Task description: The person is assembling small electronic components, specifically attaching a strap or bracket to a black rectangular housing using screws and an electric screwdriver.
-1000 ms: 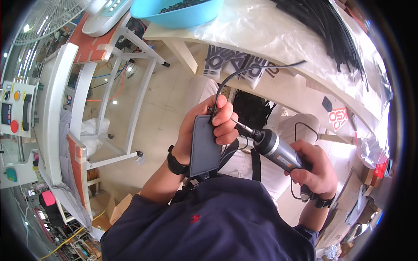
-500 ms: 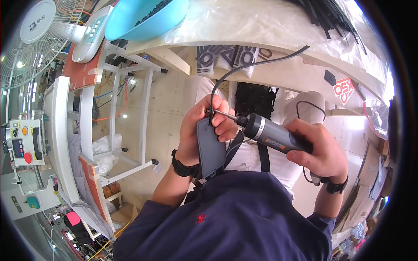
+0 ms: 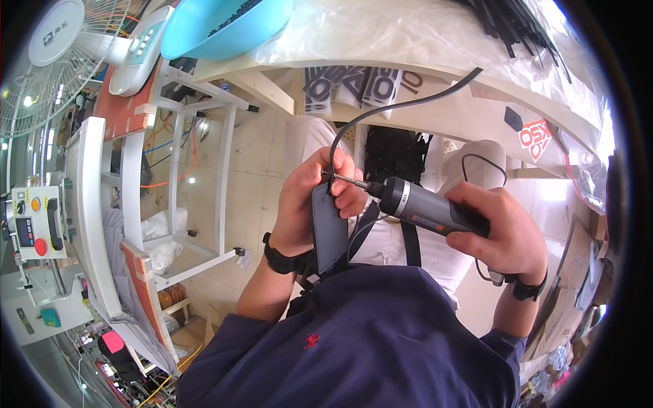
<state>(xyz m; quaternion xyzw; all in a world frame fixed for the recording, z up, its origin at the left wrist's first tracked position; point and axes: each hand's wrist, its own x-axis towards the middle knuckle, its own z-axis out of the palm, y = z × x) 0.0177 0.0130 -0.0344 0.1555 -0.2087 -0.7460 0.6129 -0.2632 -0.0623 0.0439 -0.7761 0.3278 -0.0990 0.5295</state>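
Observation:
Above my lap, my left hand (image 3: 304, 194) is closed round the top of a dark, flat panel (image 3: 329, 234). A long black strip (image 3: 401, 104) rises from that grip and curves away to the upper right. My right hand (image 3: 502, 228) is wrapped round a grey and black electric screwdriver (image 3: 425, 206) lying nearly level. Its thin bit reaches left to my left fingertips, where the strip and panel meet. My fingers hide the exact spot the tip touches.
A plastic-covered table (image 3: 381, 34) spans the far side, bearing a blue basin (image 3: 228, 30) of small black pieces and a bundle of black strips (image 3: 513, 27). Left are a white fan (image 3: 58, 34), a white metal frame (image 3: 221, 183) and a control box (image 3: 32, 221). A black pile (image 3: 394, 153) lies between my knees.
The panel has turned slightly in my left hand and looks narrower. Both hands and the screwdriver hold nearly the same place; the whole view has shifted a little.

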